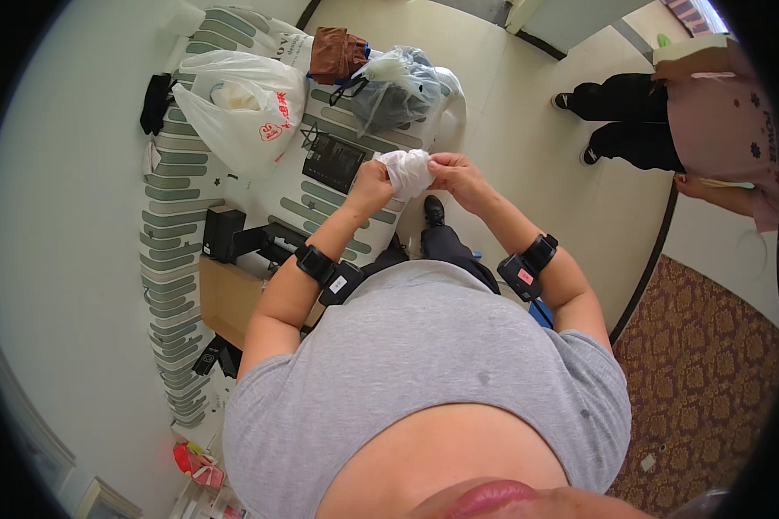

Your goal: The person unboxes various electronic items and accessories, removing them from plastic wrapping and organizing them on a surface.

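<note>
Between my hands is a crumpled white bundle (pixel 407 173), thin and soft-looking; whether it is a plastic bag or a cloth I cannot tell. My left hand (pixel 372 189) is closed on its left side, fingers curled in. On the right side, my right hand (pixel 459 180) pinches its edge between thumb and fingers. The bundle is held up over the near edge of a cloth-covered table. Just left of my left hand lies a flat black box (pixel 332 162) on the patterned tablecloth (pixel 303 208).
A full white plastic bag (pixel 242 112) stands on the table, beside a brown folded item (pixel 337 56) and a greyish clear bag (pixel 398 91). Black boxes (pixel 224 233) and an open cardboard box (pixel 229 298) sit at left. Another person (pixel 710 112) stands at right on the tiled floor.
</note>
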Motion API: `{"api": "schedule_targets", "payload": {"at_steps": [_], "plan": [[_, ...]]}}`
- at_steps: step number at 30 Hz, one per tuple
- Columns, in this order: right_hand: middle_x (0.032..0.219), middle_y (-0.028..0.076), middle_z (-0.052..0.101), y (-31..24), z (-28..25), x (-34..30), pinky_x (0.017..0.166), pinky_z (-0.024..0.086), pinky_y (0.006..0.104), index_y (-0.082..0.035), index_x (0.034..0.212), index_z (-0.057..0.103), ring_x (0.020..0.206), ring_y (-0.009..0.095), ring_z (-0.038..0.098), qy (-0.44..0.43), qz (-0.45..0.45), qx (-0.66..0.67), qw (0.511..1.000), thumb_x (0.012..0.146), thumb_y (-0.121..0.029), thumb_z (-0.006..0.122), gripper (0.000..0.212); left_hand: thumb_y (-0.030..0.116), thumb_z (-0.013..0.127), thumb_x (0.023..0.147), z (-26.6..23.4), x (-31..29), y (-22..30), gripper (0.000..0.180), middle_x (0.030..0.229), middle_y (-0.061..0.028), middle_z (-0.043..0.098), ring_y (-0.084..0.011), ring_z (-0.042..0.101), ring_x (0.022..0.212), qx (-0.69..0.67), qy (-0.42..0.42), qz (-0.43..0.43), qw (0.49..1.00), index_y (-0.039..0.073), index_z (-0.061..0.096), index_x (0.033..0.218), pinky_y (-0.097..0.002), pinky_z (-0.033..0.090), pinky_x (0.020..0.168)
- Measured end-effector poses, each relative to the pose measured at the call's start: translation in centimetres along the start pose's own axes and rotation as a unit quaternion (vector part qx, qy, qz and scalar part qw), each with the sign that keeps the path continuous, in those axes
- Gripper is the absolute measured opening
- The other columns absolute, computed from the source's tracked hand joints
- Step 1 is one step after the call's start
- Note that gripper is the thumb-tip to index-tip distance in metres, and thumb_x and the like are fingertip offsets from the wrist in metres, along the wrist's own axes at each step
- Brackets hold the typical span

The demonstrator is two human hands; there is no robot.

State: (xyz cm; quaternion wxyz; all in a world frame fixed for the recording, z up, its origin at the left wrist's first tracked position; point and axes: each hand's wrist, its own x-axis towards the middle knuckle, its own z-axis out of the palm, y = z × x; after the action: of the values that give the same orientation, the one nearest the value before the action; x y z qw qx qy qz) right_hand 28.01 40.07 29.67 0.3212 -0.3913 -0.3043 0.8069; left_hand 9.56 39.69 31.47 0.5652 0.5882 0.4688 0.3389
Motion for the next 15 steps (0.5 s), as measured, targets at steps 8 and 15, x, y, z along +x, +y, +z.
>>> {"api": "schedule_targets", "payload": {"at_steps": [8,15], "plan": [[0.074,0.0,0.057,0.3,-2.3,-0.1,0.065,0.044,0.0248,-0.004,0.081,0.06,0.067,0.008,0.052,0.11,-0.057,-0.035,0.992,0.081,-0.02,0.055,0.017,-0.001,0.049,0.067,-1.0,0.3,-1.9,0.022,0.07,-0.0038,0.062,-0.007,0.052,0.06,-0.02,0.047,0.022,0.998,-0.002,0.061,0.085,-0.0225,0.043,0.055],[0.075,0.001,0.055,-0.2,-3.8,-0.8,0.067,0.046,0.0271,-0.009,0.07,0.053,0.068,0.011,0.053,0.171,-0.029,0.058,0.983,0.08,-0.02,0.057,0.015,-0.006,0.042,0.069,-1.7,0.4,-1.8,0.026,0.079,-0.0009,0.057,-0.0063,0.052,0.07,-0.155,0.057,-0.046,0.985,0.0,0.057,0.09,-0.0191,0.041,0.062]]}}
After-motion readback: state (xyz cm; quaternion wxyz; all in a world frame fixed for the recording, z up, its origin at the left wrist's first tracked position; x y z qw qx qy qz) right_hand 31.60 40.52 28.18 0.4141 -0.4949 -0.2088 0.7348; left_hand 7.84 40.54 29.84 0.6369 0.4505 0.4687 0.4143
